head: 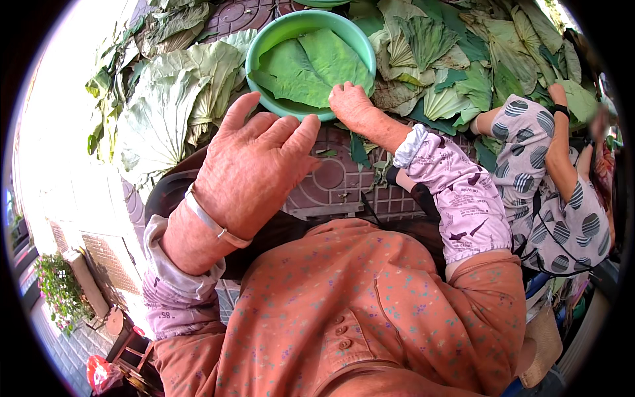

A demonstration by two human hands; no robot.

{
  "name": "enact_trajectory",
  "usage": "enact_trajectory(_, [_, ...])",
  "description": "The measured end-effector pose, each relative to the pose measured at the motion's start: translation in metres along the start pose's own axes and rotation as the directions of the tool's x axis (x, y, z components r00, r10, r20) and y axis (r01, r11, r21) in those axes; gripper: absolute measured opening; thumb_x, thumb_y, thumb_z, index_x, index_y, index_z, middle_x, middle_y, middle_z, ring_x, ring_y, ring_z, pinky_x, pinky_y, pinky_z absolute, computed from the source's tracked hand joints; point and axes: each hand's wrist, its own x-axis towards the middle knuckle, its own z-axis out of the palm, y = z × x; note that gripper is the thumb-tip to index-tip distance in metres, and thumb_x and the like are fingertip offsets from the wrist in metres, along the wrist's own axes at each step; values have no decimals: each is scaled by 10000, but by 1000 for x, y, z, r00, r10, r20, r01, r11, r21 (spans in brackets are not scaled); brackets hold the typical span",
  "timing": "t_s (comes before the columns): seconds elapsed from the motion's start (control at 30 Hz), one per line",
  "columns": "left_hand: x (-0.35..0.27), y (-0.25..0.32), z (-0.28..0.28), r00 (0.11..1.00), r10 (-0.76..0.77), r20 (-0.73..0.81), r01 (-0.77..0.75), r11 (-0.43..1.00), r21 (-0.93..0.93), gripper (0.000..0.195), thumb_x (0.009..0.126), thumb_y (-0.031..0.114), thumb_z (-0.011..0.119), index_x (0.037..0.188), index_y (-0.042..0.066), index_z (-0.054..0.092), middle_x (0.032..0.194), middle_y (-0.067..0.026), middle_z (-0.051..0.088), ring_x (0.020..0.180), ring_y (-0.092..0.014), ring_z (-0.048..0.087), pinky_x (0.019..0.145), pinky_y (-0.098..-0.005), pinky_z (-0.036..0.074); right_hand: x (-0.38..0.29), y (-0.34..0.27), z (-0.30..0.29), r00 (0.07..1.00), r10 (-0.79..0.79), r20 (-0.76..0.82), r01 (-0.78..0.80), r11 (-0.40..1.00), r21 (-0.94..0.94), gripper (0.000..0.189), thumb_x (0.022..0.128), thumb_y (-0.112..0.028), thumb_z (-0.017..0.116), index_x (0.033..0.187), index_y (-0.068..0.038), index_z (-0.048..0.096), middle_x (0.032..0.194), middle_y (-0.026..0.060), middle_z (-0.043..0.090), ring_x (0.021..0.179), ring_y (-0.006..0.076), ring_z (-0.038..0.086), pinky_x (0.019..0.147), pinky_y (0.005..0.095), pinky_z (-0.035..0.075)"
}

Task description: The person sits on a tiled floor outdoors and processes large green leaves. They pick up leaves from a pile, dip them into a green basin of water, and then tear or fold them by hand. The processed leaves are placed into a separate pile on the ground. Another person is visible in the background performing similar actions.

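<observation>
A round green plastic basin (255,52) stands on the paving in front of me, with a large green leaf (312,67), like a lotus leaf, lying flat inside. My left hand (263,164) is raised nearest the camera, back up and fingers apart, holding nothing that shows. A metal bangle (216,223) circles its wrist. At the basin's near right rim is my right hand (353,104), its fingers bent down at the leaf's edge. Its fingertips are partly hidden, so whether they pinch the leaf is unclear.
Pale, wilted leaves (163,109) are piled left of the basin, and more leaves (446,54) are heaped at the right. A person in a spotted garment (526,139) sits close by on the right, a hand at the leaves. A wooden stool (131,355) is at lower left.
</observation>
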Motion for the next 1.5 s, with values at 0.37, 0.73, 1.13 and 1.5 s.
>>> enact_trajectory(0.37, [2,2,-1,1000,8,3,-8,1000,-7,443,687,200,660,1084,60,520,955,-65,597,890,-212,558,951,-412,323,37,-16,1,951,-71,300,78,997,-13,190,655,-159,630,833,-101,664,810,8,636,712,208,604,440,398,432])
enact_trajectory(0.73, [-1,1,0,1000,8,15,-8,1000,-18,474,657,173,681,1081,53,508,931,-61,593,881,-209,557,940,-413,336,64,-17,14,924,-13,383,4,1000,25,199,734,-138,564,906,-93,653,936,46,624,816,215,622,494,402,499])
enact_trajectory(1.13, [0,0,0,1000,12,16,-12,1000,-14,449,676,187,674,1072,54,510,927,-62,592,877,-208,556,946,-406,329,62,-12,43,970,52,237,-81,991,111,201,724,-129,566,895,-74,656,935,88,609,883,262,584,641,378,500])
enact_trajectory(1.5, [2,-2,6,1000,0,19,-1,1000,29,409,712,198,648,1072,56,517,919,-74,596,878,-221,564,945,-389,320,38,3,38,1000,11,-22,-8,990,143,156,706,-127,565,818,-94,668,848,76,629,838,260,603,642,335,502])
